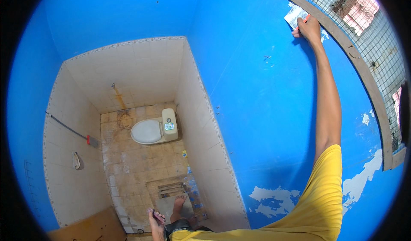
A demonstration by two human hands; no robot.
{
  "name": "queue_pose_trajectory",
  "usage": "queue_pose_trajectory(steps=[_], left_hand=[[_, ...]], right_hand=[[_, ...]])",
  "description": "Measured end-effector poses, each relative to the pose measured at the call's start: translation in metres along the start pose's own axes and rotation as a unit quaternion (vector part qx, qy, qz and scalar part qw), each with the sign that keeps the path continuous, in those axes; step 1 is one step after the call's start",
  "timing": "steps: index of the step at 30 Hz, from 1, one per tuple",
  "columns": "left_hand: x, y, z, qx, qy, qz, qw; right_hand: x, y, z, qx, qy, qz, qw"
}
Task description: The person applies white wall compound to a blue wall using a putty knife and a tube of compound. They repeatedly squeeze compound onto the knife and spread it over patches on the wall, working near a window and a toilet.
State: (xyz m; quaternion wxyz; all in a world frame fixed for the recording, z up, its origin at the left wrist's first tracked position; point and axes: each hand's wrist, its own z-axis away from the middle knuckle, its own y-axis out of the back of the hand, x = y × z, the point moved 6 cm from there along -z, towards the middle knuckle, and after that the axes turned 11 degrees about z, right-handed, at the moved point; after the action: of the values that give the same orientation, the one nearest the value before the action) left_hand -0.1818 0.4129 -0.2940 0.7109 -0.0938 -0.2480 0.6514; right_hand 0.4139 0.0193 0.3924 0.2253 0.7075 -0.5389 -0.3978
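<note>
My right arm reaches up along the blue wall (pixel 257 112), and my right hand (pixel 311 29) is closed round the red handle of a paint scraper (pixel 295 15). The scraper's wide metal blade lies against the wall, close below the wooden window frame. Pale bare patches of peeled paint (pixel 274 198) show lower on the same wall. Down by my leg, my left hand (pixel 156 224) is closed round a small dark reddish object (pixel 159 216), too small to name.
A white toilet (pixel 147 131) stands on the stained tile floor (pixel 132 164). A long-handled brush (pixel 90 140) leans at the left tiled wall. Wire mesh (pixel 364 31) fills the window on the right. My bare foot (pixel 180 201) is near a floor opening (pixel 170 189).
</note>
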Motion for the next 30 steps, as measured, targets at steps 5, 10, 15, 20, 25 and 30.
queue_pose_trajectory(steps=[5,10,15,20,25,30], left_hand=[[0.002,-0.008,-0.002,-0.043,-0.007,0.008,0.999],[-0.001,-0.011,-0.001,-0.015,-0.015,-0.001,1.0],[-0.005,-0.008,-0.003,0.004,0.006,0.02,1.0],[0.004,-0.004,-0.007,0.019,-0.012,0.025,0.999],[0.003,-0.011,-0.007,0.003,-0.021,0.0,1.0],[-0.007,-0.019,-0.01,-0.014,0.0,0.005,1.0]], right_hand=[[-0.009,-0.018,-0.021,-0.015,-0.018,0.0,1.0],[-0.005,-0.014,-0.014,-0.007,-0.016,0.005,1.0],[-0.009,-0.013,-0.012,0.019,0.008,-0.021,1.0],[-0.016,-0.03,-0.027,0.001,0.005,0.006,1.0],[-0.001,-0.018,-0.02,0.002,-0.008,0.011,1.0],[-0.007,-0.024,-0.029,0.006,-0.012,-0.01,1.0]])
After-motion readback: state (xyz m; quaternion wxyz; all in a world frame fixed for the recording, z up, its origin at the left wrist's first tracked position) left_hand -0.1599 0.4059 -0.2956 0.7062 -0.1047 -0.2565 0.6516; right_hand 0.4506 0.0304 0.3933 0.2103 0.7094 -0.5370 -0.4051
